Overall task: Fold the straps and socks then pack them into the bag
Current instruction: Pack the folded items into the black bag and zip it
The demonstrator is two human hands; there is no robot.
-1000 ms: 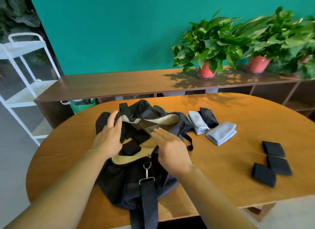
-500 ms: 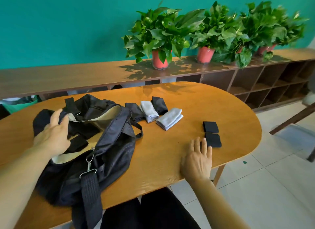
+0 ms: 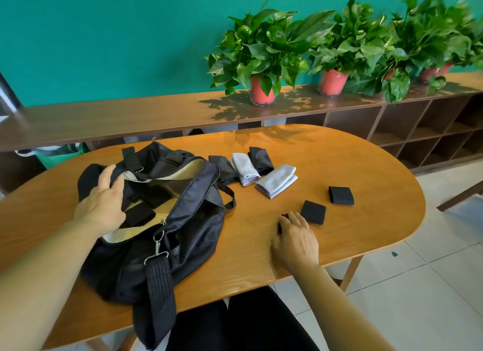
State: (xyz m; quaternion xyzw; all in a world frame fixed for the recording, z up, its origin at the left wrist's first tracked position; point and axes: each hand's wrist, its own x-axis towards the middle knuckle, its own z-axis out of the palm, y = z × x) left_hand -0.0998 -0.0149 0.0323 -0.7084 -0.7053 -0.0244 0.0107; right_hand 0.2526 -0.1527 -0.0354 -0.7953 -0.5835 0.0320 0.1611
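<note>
A black duffel bag [image 3: 188, 235] lies open on the left of the wooden table [image 3: 366, 167], showing its cream lining. Two folded black straps [image 3: 141, 214] lie inside it. My left hand [image 3: 104, 201] grips the bag's left rim. My right hand [image 3: 295, 238] is curled over a folded black strap [image 3: 283, 218] near the table's front edge, which is mostly hidden under the fingers. Two more folded straps [image 3: 313, 212] [image 3: 341, 195] lie just beyond. Two folded grey socks [image 3: 245, 169] [image 3: 277, 180] and two black socks [image 3: 261, 158] [image 3: 222, 167] sit right of the bag.
The bag's shoulder strap [image 3: 159, 293] hangs over the table's front edge. A long wooden shelf unit [image 3: 156, 115] with potted plants [image 3: 261, 63] runs behind the table. A chair leg [image 3: 460, 196] stands at the right over tiled floor.
My right hand left the bag opening, went right to the nearest folded strap and curled its fingers onto it. My left hand stayed on the bag's rim. The view swung right.
</note>
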